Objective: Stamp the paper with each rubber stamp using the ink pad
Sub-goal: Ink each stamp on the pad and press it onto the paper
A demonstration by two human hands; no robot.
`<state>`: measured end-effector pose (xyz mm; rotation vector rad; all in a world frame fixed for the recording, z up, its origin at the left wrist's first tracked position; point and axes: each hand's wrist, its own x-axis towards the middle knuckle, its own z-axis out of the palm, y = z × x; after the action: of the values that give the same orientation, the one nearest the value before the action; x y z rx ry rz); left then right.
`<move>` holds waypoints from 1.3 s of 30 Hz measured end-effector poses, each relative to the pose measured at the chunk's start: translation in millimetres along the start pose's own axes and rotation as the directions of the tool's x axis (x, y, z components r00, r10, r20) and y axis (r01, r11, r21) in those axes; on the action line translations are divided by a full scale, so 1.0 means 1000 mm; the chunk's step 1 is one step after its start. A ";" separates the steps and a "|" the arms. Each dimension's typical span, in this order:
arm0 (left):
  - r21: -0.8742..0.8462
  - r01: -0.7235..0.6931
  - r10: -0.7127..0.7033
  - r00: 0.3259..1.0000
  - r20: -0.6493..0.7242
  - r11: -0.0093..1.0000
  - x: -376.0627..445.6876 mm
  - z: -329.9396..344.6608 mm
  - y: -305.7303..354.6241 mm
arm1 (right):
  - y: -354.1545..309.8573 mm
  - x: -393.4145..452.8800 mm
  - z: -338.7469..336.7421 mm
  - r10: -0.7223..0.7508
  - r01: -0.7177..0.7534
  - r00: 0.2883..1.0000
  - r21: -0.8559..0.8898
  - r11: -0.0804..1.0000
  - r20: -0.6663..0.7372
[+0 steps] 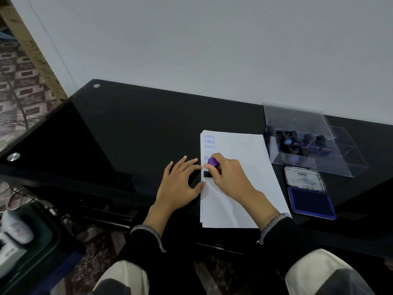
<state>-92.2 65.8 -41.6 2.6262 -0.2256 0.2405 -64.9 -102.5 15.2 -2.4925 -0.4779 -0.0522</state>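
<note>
Right hand (228, 175) closed around a rubber stamp (211, 167), fingers wrapped over its purple-topped handle, black base pressed flat on the left edge of the paper (240, 188) near the centre of the frame

Left hand (180, 184) spread flat and holding nothing, palm on the black glass table (127, 128), fingertips (200, 167) touching the left edge of the sheet just beside the stamp base

Above the stamp, toward the upper left corner of the sheet: a column of blue SAMPLE prints (209, 142), the lower ones upside down and partly hidden behind the right hand

Right of the paper, in the lower right part of the frame: an open ink pad (311, 202), blue inked surface facing up, lid (304, 178) with a white label folded back above it

Farther up at the right: a clear plastic box (314, 145) with its lid raised, several more dark-handled stamps (306, 143) lying inside its compartments, one showing a blue end; exact count too hard to tell

Dark sleeves (146, 239) with pale stitched cuffs at both wrists, low in the frame
</note>
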 end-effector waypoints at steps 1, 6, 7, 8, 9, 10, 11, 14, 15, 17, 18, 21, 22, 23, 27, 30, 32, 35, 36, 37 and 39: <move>-0.002 0.003 -0.003 1.000 0.001 1.000 0.000 0.000 0.000 | 0.000 0.002 0.000 0.003 -0.003 1.000 -0.001 1.000 0.005; 0.016 0.014 -0.014 1.000 0.011 1.000 0.000 0.000 0.001 | 0.001 -0.006 0.005 -0.001 0.001 1.000 0.011 1.000 -0.027; 0.015 0.014 -0.015 1.000 0.011 1.000 0.000 0.000 0.001 | 0.001 -0.009 0.007 -0.003 0.003 0.999 0.015 1.000 -0.035; 0.012 0.015 -0.015 1.000 0.010 1.000 0.000 -0.001 0.001 | 0.002 -0.011 0.009 -0.006 0.007 0.999 0.018 1.000 -0.044; 0.010 0.016 -0.016 1.000 0.012 1.000 0.000 -0.001 0.002 | 0.002 -0.012 0.010 -0.009 0.010 0.999 0.021 1.000 -0.051; 0.011 0.017 -0.017 1.000 0.015 1.000 0.000 -0.001 0.002 | 0.002 -0.012 0.011 -0.009 0.011 0.999 0.025 1.000 -0.054; 0.012 0.019 -0.019 1.000 0.016 1.000 0.000 -0.001 0.002 | 0.002 -0.011 0.010 -0.008 0.010 0.999 0.028 1.000 -0.053; 0.008 0.024 -0.024 1.000 0.018 1.000 0.000 -0.001 0.003 | 0.001 -0.003 0.006 0.005 -0.004 0.999 0.028 1.000 -0.035; 0.004 0.026 -0.026 0.999 0.020 1.000 0.000 -0.001 0.003 | 0.001 -0.001 0.005 0.007 -0.006 0.999 0.027 1.000 -0.032; 0.003 0.024 -0.024 0.999 0.026 1.000 0.000 -0.002 0.003 | 0.000 -0.002 0.005 0.010 -0.009 0.999 0.030 1.000 -0.031; 0.008 0.020 -0.020 0.999 0.030 1.000 -0.001 -0.003 0.004 | 0.000 -0.004 0.006 0.011 -0.010 0.999 0.037 0.999 -0.035; 0.010 -0.012 0.012 0.999 0.042 1.000 -0.005 -0.005 0.007 | 0.001 -0.013 0.010 0.009 -0.005 0.998 0.062 0.998 -0.054; 0.000 -0.013 0.013 0.999 0.033 1.000 -0.007 -0.005 0.010 | 0.001 -0.015 0.010 0.006 -0.002 0.998 0.068 0.998 -0.058; -0.018 0.008 -0.007 1.000 0.017 1.000 -0.009 -0.005 0.013 | 0.000 -0.015 0.010 0.008 -0.004 0.998 0.075 0.997 -0.057; -0.063 0.199 -0.205 0.971 -0.120 0.978 -0.021 -0.004 0.033 | -0.003 -0.008 0.006 0.026 -0.022 0.999 0.085 0.996 -0.045; 0.002 0.362 -0.360 0.927 -0.108 0.932 -0.027 -0.008 0.050 | -0.003 -0.007 0.004 0.022 -0.018 0.999 0.097 0.995 -0.044; -0.020 0.445 -0.445 0.896 -0.007 0.896 -0.025 -0.013 0.059 | -0.002 -0.009 0.004 0.025 -0.020 0.999 0.104 0.994 -0.047; -0.079 0.513 -0.501 0.855 0.131 0.855 -0.020 -0.022 0.068 | -0.002 -0.009 0.005 0.029 -0.024 0.998 0.102 0.995 -0.050; -0.082 0.527 -0.511 0.845 0.159 0.846 -0.018 -0.025 0.070 | -0.002 -0.008 0.005 0.031 -0.025 0.998 0.102 0.994 -0.048; -0.086 0.536 -0.515 0.837 0.181 0.840 -0.016 -0.027 0.069 | -0.002 -0.008 0.005 0.031 -0.026 0.998 0.103 0.994 -0.047; -0.129 0.543 -0.512 0.832 0.212 0.830 -0.013 -0.029 0.066 | -0.002 -0.008 0.004 0.032 -0.027 0.998 0.103 0.994 -0.047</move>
<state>-121.8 24.6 10.7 2.4066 0.4137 -0.1895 -73.3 -101.5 11.4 -2.3919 -0.4133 -0.0748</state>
